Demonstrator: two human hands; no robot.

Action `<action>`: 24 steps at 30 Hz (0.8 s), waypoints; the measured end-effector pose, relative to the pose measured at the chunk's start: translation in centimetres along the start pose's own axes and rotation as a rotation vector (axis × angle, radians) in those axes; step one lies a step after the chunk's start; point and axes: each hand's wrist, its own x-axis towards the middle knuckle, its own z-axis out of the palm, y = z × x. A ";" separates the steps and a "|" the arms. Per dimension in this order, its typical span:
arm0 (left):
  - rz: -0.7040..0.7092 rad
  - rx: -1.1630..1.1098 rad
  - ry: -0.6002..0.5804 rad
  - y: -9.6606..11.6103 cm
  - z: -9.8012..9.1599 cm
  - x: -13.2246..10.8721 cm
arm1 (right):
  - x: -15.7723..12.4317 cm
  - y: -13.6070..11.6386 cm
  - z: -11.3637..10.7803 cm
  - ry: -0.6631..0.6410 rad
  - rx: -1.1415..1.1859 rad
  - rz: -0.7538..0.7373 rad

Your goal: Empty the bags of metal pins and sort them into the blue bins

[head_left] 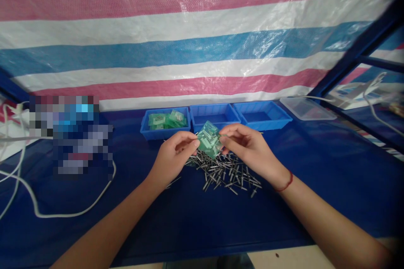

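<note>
One red, white and blue striped tarpaulin (202, 50) hangs along the far side of one dark blue tabletop (158, 227), on which three blue plastic bins (216, 111) stand in a row, the left one holding at least two filled green packets (167, 120), with one clear plastic lid (307, 108) to their right. Nearer, two hands, left hand (176, 151) and right hand (249, 145), each pinch an opposite side of one small green bag (208, 141) between thumb and forefinger, above one heap of blind rivets (222, 172) too many to count.
</note>
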 end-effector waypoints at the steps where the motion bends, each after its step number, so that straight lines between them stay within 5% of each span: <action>1: -0.006 0.004 0.004 -0.1 0.0 0.0 | 0.0 0.2 0.0 0.001 0.004 -0.005; 11: 0.085 0.205 -0.038 -0.6 -0.3 0.4 | -0.4 0.3 0.4 -0.013 -0.017 -0.071; 14: 0.093 0.197 0.094 -0.5 -1.4 1.1 | -0.2 0.0 0.2 0.049 0.013 -0.066; 20: 0.091 0.232 0.544 -1.1 -6.1 3.0 | 0.4 0.0 -0.6 0.219 -0.016 -0.040; 24: 0.113 0.532 0.617 -1.6 -8.3 3.4 | 0.4 0.1 -0.5 0.194 -0.046 -0.045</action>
